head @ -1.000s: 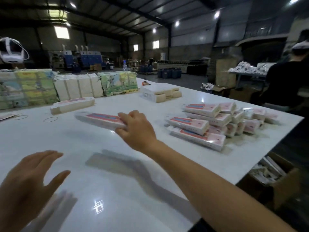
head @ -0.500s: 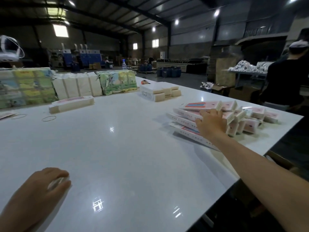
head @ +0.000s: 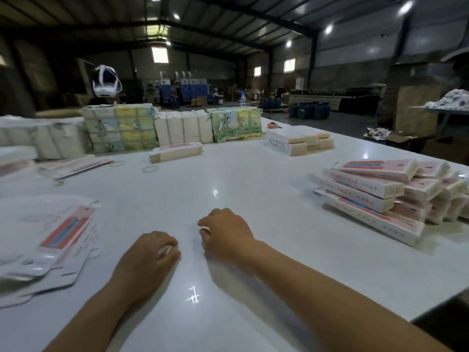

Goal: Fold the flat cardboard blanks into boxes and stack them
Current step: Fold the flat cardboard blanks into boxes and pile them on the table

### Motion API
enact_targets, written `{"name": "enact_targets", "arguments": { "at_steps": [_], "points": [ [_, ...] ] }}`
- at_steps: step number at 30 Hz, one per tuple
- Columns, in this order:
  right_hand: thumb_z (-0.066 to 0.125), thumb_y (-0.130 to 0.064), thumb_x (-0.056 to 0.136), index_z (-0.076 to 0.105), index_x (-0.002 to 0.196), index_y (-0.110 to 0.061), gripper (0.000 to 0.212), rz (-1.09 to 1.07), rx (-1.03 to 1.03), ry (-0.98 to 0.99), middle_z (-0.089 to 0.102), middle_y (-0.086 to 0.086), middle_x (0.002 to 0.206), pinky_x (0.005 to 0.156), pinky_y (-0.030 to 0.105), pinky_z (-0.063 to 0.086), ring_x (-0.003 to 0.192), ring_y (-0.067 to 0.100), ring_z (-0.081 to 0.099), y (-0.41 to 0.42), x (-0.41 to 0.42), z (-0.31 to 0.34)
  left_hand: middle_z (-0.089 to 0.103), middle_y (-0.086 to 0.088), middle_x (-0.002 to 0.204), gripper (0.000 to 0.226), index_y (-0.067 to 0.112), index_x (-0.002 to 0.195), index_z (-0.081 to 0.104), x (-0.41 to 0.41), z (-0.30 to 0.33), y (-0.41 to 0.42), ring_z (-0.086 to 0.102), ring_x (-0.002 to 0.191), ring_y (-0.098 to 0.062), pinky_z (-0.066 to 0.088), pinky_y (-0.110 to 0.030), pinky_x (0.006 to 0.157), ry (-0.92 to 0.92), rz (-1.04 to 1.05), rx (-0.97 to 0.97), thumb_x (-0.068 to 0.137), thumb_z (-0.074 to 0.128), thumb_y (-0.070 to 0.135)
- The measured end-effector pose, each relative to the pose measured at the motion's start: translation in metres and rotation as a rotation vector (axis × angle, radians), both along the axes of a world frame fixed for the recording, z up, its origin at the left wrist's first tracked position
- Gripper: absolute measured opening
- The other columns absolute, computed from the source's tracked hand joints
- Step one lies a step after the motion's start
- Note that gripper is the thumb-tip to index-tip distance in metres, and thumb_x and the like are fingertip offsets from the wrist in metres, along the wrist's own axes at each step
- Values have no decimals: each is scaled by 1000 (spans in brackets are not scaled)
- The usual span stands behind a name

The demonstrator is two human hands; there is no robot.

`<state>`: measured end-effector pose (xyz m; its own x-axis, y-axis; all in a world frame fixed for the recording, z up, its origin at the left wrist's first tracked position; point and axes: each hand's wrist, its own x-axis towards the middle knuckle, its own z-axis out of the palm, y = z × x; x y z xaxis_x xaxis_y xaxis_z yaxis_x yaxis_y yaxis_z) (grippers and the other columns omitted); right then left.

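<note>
Cardboard blanks [head: 48,240] lie flat at table's [head: 228,179] left | folded boxes [head: 375,191] stacked right | left hand [head: 149,257] curled, pinching something small and pale | right hand [head: 225,235] loosely curled, empty | risk: leaning stack slides if knocked.

I look out over a warehouse packing floor: a white worktable [head: 228,174] under a steel-trussed roof [head: 203,19], bundled carton stock [head: 119,129] at 11 o'clock, folded boxes [head: 375,189] stacked at 2 o'clock, blue drums [head: 309,110] at 1 o'clock.
</note>
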<state>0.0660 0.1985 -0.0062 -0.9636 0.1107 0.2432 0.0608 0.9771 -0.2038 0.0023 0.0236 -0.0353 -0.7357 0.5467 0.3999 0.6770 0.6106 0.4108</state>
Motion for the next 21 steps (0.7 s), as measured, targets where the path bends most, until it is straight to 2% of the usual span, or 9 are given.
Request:
{"name": "enact_targets", "arguments": {
  "at_steps": [2,4,7,8,10,12,14,17,21],
  "points": [
    [41,-21,95,62,106,-12,26,14,77,-8,55,7,118,85,36,38,110,30,47,-9,-4,-17,62,5,95,11,16,96,68,1,-1,0,54,92,-14,39,-25,79,-3,3,14,87,64,20],
    [39,-23,96,62,108,-15,27,33,100,25,54,4,119,86,35,38,109,27,47,-9,-5,-29,62,8,95,11,19,96,68,2,-1,1,54,93,-12,42,-26,82,-33,8,21,87,63,24],
    [36,-27,98,63,116,-22,33,53,59,83,55,-3,122,89,31,39,109,21,48,-3,-6,-35,66,16,89,6,30,85,68,-9,14,-3,59,87,-4,45,-24,77,-235,83,105,82,63,31],
    [36,-28,98,64,115,-24,33,54,39,96,56,-5,122,88,29,38,108,20,48,-3,-7,-35,67,14,92,7,29,87,68,-21,21,-9,60,89,-6,45,-23,77,-274,143,121,81,63,31],
    [38,-28,98,65,113,-25,31,53,18,112,56,-8,120,87,28,38,107,18,48,-3,-9,-37,65,2,109,27,22,107,65,-53,38,-32,60,99,-17,46,-28,86,-287,356,105,82,65,32],
    [40,-28,97,66,110,-24,29,43,19,123,57,-9,117,87,28,39,107,17,49,-4,-10,-39,54,-7,124,50,16,121,55,-81,52,-69,51,113,-26,43,-37,94,-254,651,-62,80,65,42],
    [43,-28,96,66,109,-25,27,32,21,134,57,-10,116,86,27,39,107,16,49,-4,-11,-39,42,-12,128,75,12,126,45,-96,57,-106,39,120,-29,37,-40,94,-263,887,-302,73,65,61],
    [44,-28,96,66,110,-28,26,22,38,146,57,-12,116,83,27,37,106,15,49,-6,-12,-38,38,-12,130,98,11,129,38,-109,56,-130,34,122,-28,34,-41,92,-280,946,-453,60,69,74],
    [48,-27,96,68,111,-27,25,19,8,155,60,-11,115,81,27,36,107,16,51,-8,-12,-37,40,-12,128,97,10,128,40,-120,62,-129,36,122,-29,33,-41,95,-356,964,-409,57,78,64]
  ]
}}
